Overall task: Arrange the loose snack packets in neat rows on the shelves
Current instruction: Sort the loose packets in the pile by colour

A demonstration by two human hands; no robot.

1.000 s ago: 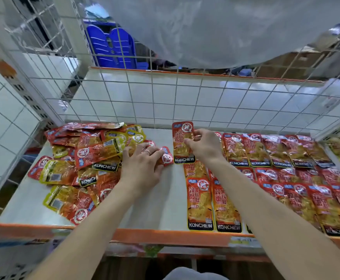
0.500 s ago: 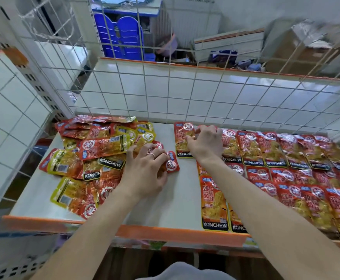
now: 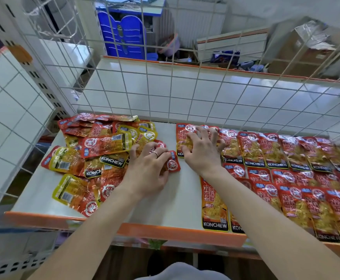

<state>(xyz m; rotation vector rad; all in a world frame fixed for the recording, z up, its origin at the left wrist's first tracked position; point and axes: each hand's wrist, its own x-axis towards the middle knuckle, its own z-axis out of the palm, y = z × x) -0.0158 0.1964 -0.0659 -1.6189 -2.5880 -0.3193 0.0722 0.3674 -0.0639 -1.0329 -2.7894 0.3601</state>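
Head view | step: seat end packet (image 3: 182, 138) flush at the left end of back row (image 3: 276, 152), edges square with neighbours, no overlap | right hand (image 3: 202, 150): fingers spread, pressing down on it, gripping nothing | left hand (image 3: 149, 168): palm down over pile-edge packet (image 3: 173, 165) beside loose pile (image 3: 96, 158); whether it pinches, cannot tell

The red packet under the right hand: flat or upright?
Flat. The red foil snack packet lies face up on the white shelf under the right hand.
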